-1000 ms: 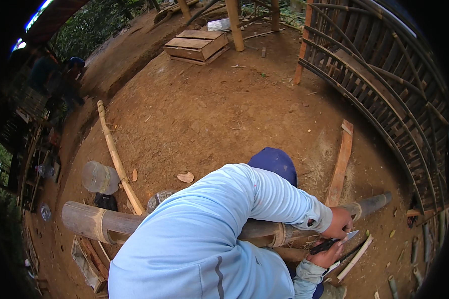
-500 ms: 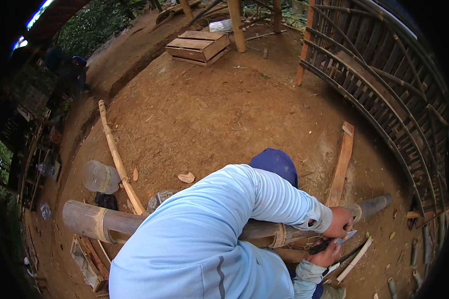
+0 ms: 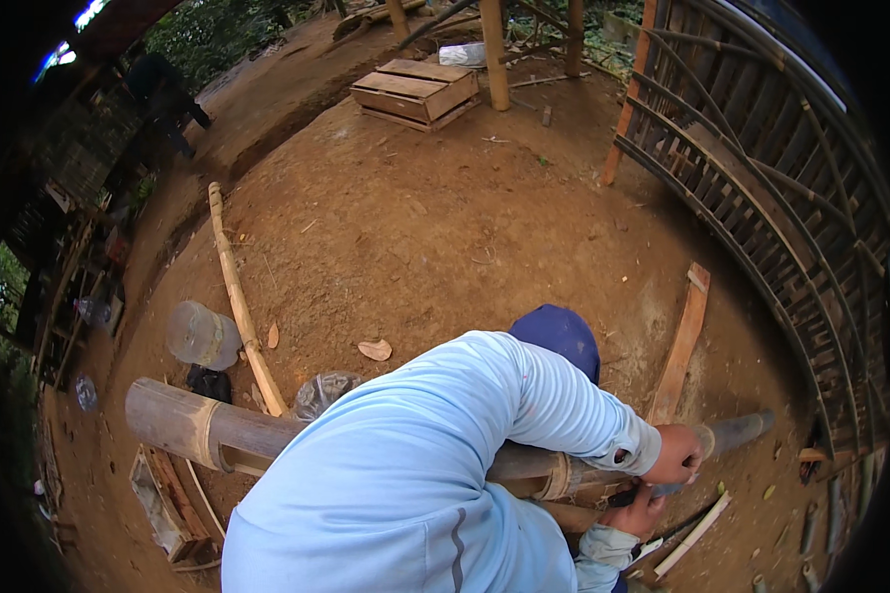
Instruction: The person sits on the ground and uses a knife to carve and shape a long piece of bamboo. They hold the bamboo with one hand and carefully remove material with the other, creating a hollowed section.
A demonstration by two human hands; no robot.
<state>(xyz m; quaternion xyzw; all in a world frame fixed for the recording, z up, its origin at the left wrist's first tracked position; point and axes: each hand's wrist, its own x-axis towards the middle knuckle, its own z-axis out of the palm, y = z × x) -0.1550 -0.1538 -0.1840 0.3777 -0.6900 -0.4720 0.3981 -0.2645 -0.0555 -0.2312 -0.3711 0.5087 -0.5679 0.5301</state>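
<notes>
My left hand (image 3: 675, 454), at the end of a light blue sleeve, is closed over the thinner right stretch of a long bamboo pole (image 3: 262, 428). What its fingers hold is hidden. Just below it, my right hand (image 3: 637, 513) grips a knife (image 3: 674, 486) with a dark handle. The blade shows partly, pointing right, close under the left fingers and against the bamboo. Pale bands ring the pole's joints, and a stretch on the left is cut open. My sleeved arm covers its middle.
A reddish plank (image 3: 678, 346) lies beyond the pole. Near the left are a wooden stick (image 3: 235, 287), a plastic jug (image 3: 204, 335) and a wooden box frame (image 3: 166, 506). Farther off stand a wooden crate (image 3: 415, 93), a slatted bamboo structure (image 3: 761, 168) and a person (image 3: 163, 94).
The knife blade, earlier in plain sight, is now mostly covered by my left hand against the bamboo. The view has shifted slightly. The distant person at the left has moved.
</notes>
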